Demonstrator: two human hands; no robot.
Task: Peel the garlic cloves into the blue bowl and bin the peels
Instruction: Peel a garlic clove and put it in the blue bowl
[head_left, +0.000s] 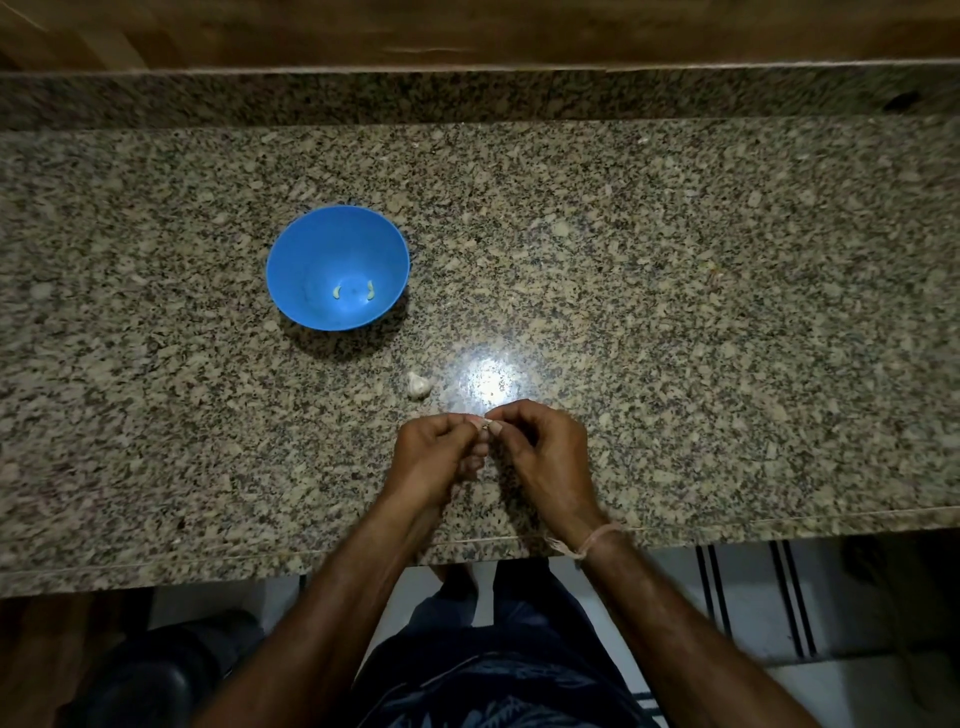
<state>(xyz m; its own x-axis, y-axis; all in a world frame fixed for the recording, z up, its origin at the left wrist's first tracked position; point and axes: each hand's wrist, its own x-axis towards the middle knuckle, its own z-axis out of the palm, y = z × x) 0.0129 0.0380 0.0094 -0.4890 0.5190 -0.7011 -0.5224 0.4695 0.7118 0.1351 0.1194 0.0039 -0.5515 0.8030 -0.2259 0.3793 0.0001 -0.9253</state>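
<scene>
Left hand (441, 454), right hand (540, 447) both pinch clove (484, 424), lower centre; clove may slip from fingertips, fall off counter (727, 312) edge.

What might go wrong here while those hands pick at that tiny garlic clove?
The clove is tiny and pinched between the fingertips of the left hand and right hand, so it may slip out. Peel bits dropped on the speckled counter would likely be hard to spot and bin. The blue bowl sits off to the left, so a tossed clove might miss.
</scene>
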